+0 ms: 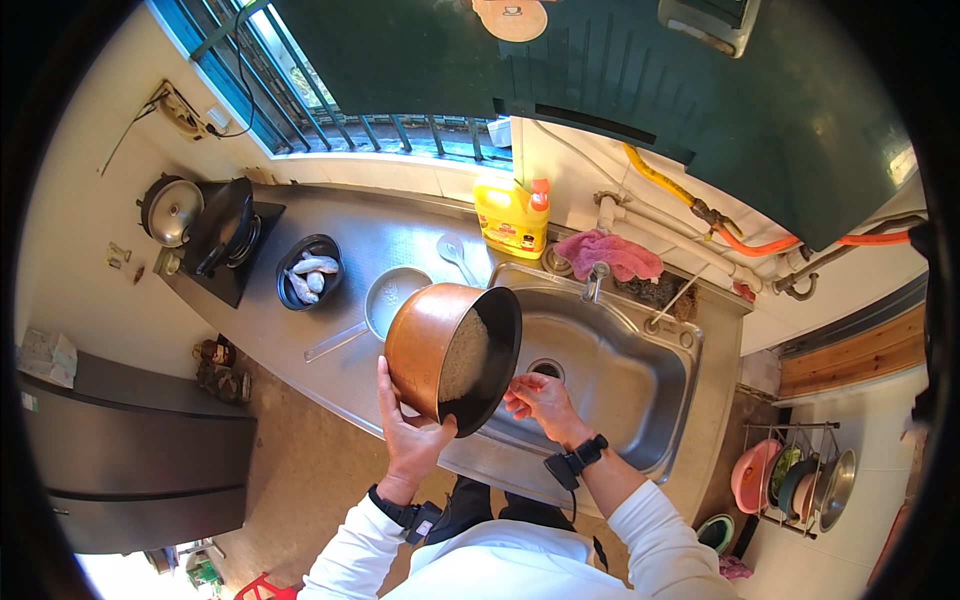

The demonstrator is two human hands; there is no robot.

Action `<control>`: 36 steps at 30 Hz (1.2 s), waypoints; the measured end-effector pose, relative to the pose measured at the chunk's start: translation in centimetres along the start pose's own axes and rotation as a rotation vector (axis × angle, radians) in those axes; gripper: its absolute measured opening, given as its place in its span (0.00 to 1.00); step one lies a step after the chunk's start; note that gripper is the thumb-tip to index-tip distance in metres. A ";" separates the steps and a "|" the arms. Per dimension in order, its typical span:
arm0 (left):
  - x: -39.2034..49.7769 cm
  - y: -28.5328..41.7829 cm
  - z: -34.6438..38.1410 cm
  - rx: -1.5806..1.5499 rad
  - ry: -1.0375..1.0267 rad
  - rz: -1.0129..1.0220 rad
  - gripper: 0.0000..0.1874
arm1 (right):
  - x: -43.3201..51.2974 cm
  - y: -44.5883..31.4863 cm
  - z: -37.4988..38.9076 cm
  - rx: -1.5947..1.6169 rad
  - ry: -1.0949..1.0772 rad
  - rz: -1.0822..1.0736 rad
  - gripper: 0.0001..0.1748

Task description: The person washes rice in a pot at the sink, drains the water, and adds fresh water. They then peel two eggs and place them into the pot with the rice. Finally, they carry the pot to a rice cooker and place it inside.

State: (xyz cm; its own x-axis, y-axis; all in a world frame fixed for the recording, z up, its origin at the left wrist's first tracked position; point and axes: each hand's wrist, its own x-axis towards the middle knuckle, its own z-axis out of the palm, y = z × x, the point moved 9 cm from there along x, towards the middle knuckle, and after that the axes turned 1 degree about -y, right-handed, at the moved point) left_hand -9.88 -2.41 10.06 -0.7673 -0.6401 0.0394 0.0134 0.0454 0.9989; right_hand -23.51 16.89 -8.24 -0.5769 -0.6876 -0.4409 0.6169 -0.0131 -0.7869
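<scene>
My left hand (pixel 411 435) holds a copper-coloured cooking pot (pixel 424 337) by its near side, thumb at the rim. The pot lies tipped to the right, its dark mouth over the left part of the stainless steel sink (pixel 600 405). Grains that look like rice (pixel 463 360) rest along its inner wall. Just right of the rim is my right hand (pixel 544 405), its fingers loosely bent, with nothing seen in them. Whether they touch the rim is unclear. Partly behind the pot, a long-handled pan (pixel 386 296) with cloudy liquid stands on the steel counter (pixel 330 217).
Left on the counter are a black bowl (pixel 289 255) of pale, fish-like pieces and a wok (pixel 221 225) on a stove. Behind the pot lie a ladle (pixel 452 249) and a yellow jug (pixel 510 217). A faucet (pixel 595 281) and pink cloth (pixel 607 253) border the sink.
</scene>
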 end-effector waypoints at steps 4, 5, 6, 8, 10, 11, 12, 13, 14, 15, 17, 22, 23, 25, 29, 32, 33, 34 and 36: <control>0.1 0.1 -0.1 0.041 -0.010 0.017 0.73 | 0.0 0.0 0.0 -0.007 0.017 0.013 0.16; 0.1 0.1 -0.1 0.050 -0.012 0.022 0.73 | -0.1 0.1 -0.1 -0.028 0.034 0.026 0.16; 0.1 0.0 -0.1 0.034 -0.011 0.017 0.73 | -0.1 0.0 0.1 -0.010 0.021 0.022 0.14; 0.1 0.0 -0.1 0.044 -0.008 0.032 0.72 | -0.2 0.0 -0.1 -0.015 0.042 0.036 0.12; 0.1 0.0 0.0 0.043 -0.008 0.043 0.72 | -0.2 -0.1 0.1 -0.001 0.030 0.026 0.10; 0.1 0.1 0.0 0.051 -0.012 0.051 0.72 | -0.2 0.0 0.0 -0.006 0.038 0.037 0.09; 0.1 0.0 0.1 0.006 -0.020 0.043 0.72 | -0.2 -0.1 0.1 -0.002 0.030 0.026 0.09; 0.1 0.2 0.0 0.074 -0.016 0.060 0.72 | -0.2 -0.1 0.2 -0.004 0.030 0.024 0.09; 0.1 0.2 0.1 0.090 -0.016 0.061 0.72 | -0.2 -0.1 0.2 -0.006 0.029 0.022 0.09; 0.1 0.1 0.1 0.057 -0.018 0.046 0.72 | -0.1 -0.1 0.2 -0.004 0.032 0.023 0.09; 0.1 0.3 0.1 0.104 -0.017 0.074 0.73 | 0.0 0.0 0.1 -0.012 0.049 0.022 0.09; 0.3 0.5 0.2 0.107 -0.013 0.077 0.73 | 0.2 -0.1 0.1 0.002 0.039 0.014 0.10; 0.3 0.6 0.2 0.127 -0.015 0.084 0.73 | 0.2 -0.1 0.0 -0.011 0.046 0.021 0.10; 0.4 0.6 0.2 0.134 -0.016 0.082 0.73 | 0.2 0.0 -0.1 0.000 0.038 0.022 0.10; 0.4 0.7 0.5 0.112 -0.010 0.081 0.73 | 0.1 0.7 -0.5 0.065 0.068 0.020 0.13; 0.5 0.7 0.7 0.107 -0.004 0.089 0.73 | 0.1 0.9 -1.4 -0.014 0.179 -0.036 0.21; 0.5 0.6 0.8 0.066 -0.007 0.086 0.73 | 0.0 1.0 -1.7 -0.039 0.206 -0.046 0.21; 0.6 0.7 0.8 0.108 0.000 0.095 0.73 | 0.0 0.9 -2.0 -0.064 0.234 -0.057 0.20; 0.8 0.5 0.9 0.061 0.002 0.085 0.73 | -0.1 0.8 -2.1 -0.085 0.226 -0.050 0.20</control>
State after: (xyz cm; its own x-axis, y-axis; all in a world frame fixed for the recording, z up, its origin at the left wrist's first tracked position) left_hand -11.05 -2.16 10.60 -0.7640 -0.6332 0.1240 0.0394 0.1461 0.9885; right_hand -24.10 18.49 -9.74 -0.7162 -0.5080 -0.4786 0.5432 0.0249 -0.8392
